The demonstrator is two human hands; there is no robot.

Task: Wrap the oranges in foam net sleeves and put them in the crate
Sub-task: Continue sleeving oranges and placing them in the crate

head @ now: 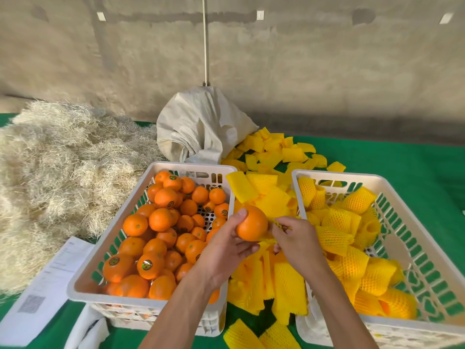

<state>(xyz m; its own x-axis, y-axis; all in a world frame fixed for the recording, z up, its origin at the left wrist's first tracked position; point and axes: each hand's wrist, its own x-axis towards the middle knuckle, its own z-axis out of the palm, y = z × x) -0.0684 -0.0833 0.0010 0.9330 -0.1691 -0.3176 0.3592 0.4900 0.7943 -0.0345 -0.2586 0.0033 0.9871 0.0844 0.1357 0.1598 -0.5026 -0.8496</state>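
Left hand [227, 244]: fingers curled round a bare orange [252, 222], held above the gap between the two crates.
Right hand [295, 236]: pinches a yellow foam net sleeve [278, 223] just beside the orange — touching its right side.
Left crate [105, 248]: white, full of unwrapped oranges [161, 219].
Right crate [427, 268]: white, holds sleeved oranges [352, 265].
Loose sleeves [279, 290]: heaped on the green table [415, 162] between the crates.
Far left: pale straw [63, 172]; far centre — a white sack [201, 124].

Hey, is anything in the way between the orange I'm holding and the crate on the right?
Nothing visible blocks it. The orange sits in the left hand; the right hand pinches a foam net sleeve beside it. The right crate is open-topped, with wrapped oranges already inside.
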